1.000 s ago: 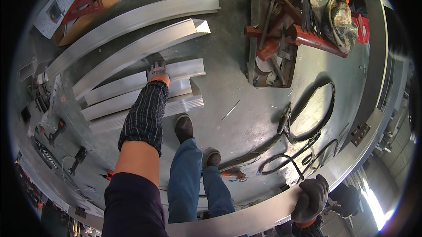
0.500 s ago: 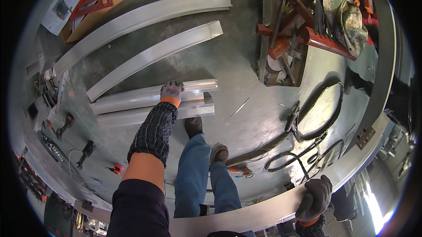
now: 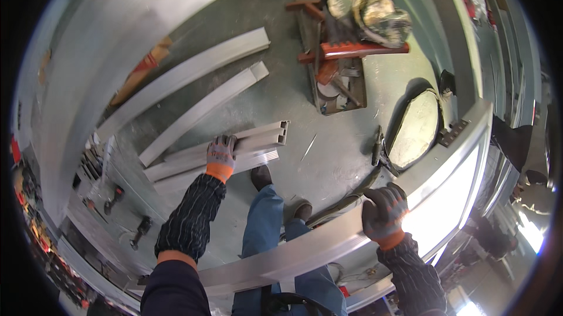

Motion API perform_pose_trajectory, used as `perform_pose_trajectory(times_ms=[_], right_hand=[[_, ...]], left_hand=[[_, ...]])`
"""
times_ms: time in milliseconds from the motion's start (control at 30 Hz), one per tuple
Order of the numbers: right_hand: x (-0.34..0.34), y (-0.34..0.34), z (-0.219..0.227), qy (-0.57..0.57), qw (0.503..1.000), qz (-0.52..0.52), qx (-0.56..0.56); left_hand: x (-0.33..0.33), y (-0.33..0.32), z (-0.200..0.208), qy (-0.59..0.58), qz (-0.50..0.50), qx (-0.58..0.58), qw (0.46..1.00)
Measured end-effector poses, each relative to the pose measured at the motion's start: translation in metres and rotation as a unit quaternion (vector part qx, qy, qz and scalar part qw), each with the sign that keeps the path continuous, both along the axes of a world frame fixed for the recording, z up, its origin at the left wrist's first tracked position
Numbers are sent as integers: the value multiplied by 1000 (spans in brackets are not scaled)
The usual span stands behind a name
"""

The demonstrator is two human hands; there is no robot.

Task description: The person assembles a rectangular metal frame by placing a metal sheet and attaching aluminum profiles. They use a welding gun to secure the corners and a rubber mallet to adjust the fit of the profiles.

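Note:
My left hand [image 3: 221,155], in a grey and orange work glove, has its fingers wrapped round a silver aluminium profile [image 3: 258,138] whose hollow end faces right. Just below it lies another ribbed metal profile [image 3: 249,162]. My right hand [image 3: 385,215], in a dark grey glove with an orange cuff, is closed over the near rail of a large metal frame [image 3: 305,248]. That rail crosses in front of my legs, and the frame surrounds the space where I stand. Part of its far side passes close at the upper left, blurred.
Two more long profiles [image 3: 193,72] lie on the floor farther off. A metal toolbox [image 3: 340,102] with tools, a camouflage cap [image 3: 381,20] and orange-red parts stands at the far right. Black cables or straps [image 3: 404,122] lie right; cordless drills [image 3: 141,231] lie left.
The large frame has tilted up, its far bar now covering the upper left. My right hand has risen with the near rail. The profile in my left hand has turned, showing its hollow end.

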State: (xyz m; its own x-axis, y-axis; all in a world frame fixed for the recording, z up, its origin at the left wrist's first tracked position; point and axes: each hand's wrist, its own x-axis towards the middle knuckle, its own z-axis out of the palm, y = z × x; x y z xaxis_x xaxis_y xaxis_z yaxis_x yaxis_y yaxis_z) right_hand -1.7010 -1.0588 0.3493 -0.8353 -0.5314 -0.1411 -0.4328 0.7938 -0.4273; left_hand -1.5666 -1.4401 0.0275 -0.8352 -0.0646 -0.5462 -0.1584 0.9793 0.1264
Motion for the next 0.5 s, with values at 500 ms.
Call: perform_pose_trajectory(times_ms=[500], right_hand=[[104, 13, 82, 5, 975, -177, -133]], left_hand=[[-53, 45, 469, 314, 330, 327, 828]])
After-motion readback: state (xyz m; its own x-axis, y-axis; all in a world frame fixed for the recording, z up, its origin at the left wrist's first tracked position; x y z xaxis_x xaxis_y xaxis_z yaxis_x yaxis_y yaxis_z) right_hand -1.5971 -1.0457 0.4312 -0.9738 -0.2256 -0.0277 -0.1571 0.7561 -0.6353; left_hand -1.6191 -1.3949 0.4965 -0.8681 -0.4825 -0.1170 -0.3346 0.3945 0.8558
